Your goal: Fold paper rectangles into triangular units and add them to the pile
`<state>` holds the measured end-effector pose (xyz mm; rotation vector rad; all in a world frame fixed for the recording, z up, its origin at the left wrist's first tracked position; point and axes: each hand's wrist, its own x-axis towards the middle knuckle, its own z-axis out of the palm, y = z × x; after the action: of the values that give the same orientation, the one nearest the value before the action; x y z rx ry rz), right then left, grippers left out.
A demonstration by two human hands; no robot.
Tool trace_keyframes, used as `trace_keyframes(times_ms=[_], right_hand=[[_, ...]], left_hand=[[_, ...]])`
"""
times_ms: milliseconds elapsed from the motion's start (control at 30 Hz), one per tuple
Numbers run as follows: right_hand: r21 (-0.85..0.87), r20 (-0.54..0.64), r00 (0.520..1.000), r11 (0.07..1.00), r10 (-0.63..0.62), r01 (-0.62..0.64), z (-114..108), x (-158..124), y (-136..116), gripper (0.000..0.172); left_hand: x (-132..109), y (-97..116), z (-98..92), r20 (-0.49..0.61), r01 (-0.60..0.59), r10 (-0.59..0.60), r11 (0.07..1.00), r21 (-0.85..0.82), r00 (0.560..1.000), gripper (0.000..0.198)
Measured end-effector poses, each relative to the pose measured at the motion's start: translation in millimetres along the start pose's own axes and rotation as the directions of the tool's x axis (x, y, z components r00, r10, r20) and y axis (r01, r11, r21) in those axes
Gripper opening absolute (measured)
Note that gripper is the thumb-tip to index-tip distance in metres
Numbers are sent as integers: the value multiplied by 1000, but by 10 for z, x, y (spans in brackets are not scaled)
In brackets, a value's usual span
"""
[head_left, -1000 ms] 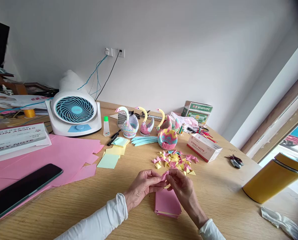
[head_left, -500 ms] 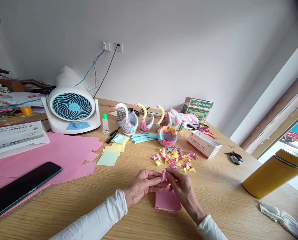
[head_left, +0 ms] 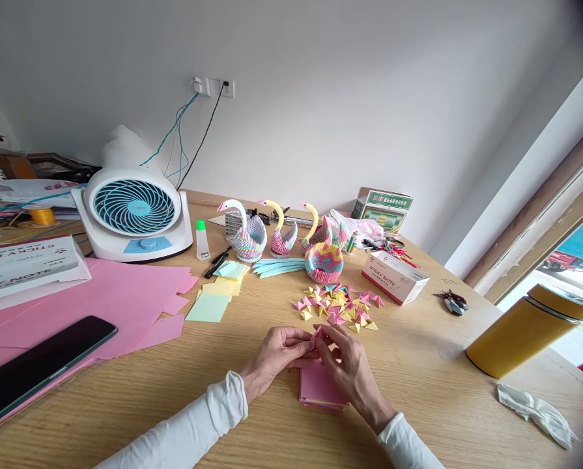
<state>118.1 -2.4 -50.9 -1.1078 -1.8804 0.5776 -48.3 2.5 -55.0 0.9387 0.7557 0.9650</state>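
Observation:
Between my fingertips is a small folded piece of pink paper (head_left: 316, 333), mostly hidden by the fingers. My left hand (head_left: 277, 357) pinches it from the left. From the right, my right hand (head_left: 346, 359) grips the same piece with thumb and fingers. Just below lies a stack of pink sticky notes (head_left: 322, 385), with a yellowish layer at its lower edge. Beyond my hands is a loose pile of pink and yellow folded paper triangles (head_left: 339, 303). Behind that pile sits a round pink, yellow and blue paper body (head_left: 324, 263) made of folded pieces.
Paper swans (head_left: 250, 238) stand farther back, by blue paper strips (head_left: 279, 266). A fan (head_left: 137, 215), pink sheets (head_left: 139, 296) and a phone (head_left: 51, 365) occupy the left. To the right are a sticky note box (head_left: 393, 279), pliers (head_left: 452, 303) and a yellow flask (head_left: 520, 335).
My right hand has shifted slightly left, closer to my left hand, and its fingers now cover more of the pink paper. The paper shows a more pointed tip. The whole view has shifted slightly.

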Motion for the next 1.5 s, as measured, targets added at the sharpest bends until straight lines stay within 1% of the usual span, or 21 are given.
trace_keyframes(times_ms=[67,233,400,500,633,800,967,1033,1133,1233,1333,1400,1500], right_hand=[[8,22,1000,1000,-7,7,-7,-6,-1,25],[1,23,1000,1000,-16,16,-1,-4,23,26],[-12,9,1000,1000,-15,15,23,8,43,24],[-28,-1,1000,999,-26,26,27,8,39,23],[-87,-21,999,996,-37,35,24,13,36,21],[-84,-47,998,996,-42,38,28,13,48,21],[-73,-52,998,997,-31,28,42,4,59,21],[-57,-48,999,998,-10,7,44,2,57,21],[-35,-46,999,999,25,-27,39,-1,48,23],[-25,-35,998,998,52,-53,26,-1,40,24],[-36,-35,999,999,34,-36,15,-1,39,24],[-38,-30,999,999,29,-30,8,-4,36,24],[-5,-7,999,999,51,-51,-9,-12,20,27]], left_hand=[[-2,0,-1,2,7,-7,1000,-11,1000,38],[-2,-17,-1,-4,-6,5,1000,-14,1000,39],[38,-54,-11,-35,-21,23,999,46,999,46],[63,-77,-18,-55,-44,48,997,68,997,45],[62,-83,-13,-44,-71,75,994,84,996,42],[41,-75,0,-43,-118,126,980,158,991,39],[46,-100,-10,-15,-206,223,922,329,975,31],[49,-110,-11,5,-231,245,908,349,969,29],[51,-115,-7,21,-251,258,915,316,966,29],[52,-110,-6,29,-243,245,928,283,969,29],[58,-99,-12,26,-228,229,937,266,973,28],[58,-88,-13,11,-193,196,956,220,981,30],[41,-61,-2,-15,-117,119,988,103,993,35]])
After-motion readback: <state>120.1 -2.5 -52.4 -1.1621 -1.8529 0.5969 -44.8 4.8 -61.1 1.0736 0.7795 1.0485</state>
